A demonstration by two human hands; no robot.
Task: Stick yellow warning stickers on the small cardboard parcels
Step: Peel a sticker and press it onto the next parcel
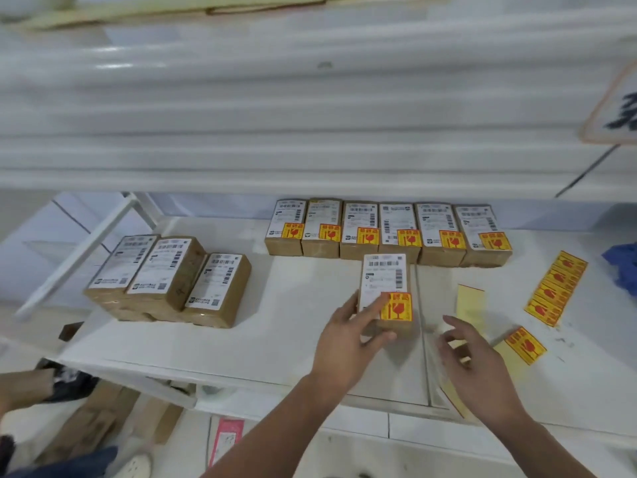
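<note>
Parcel (382,288) near the front edge of the table (293,322) looks light and stiff, best held by its cardboard sides; left hand (348,339) grips it, right hand (472,350) hovers spread and empty beside it.

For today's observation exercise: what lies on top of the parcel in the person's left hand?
The parcel bears on top a white shipping label and, near right, a yellow warning sticker. The left hand covers the label's near left part, which cannot be seen.

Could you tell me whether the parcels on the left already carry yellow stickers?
No, the left parcels show only white shipping labels on top.
</note>
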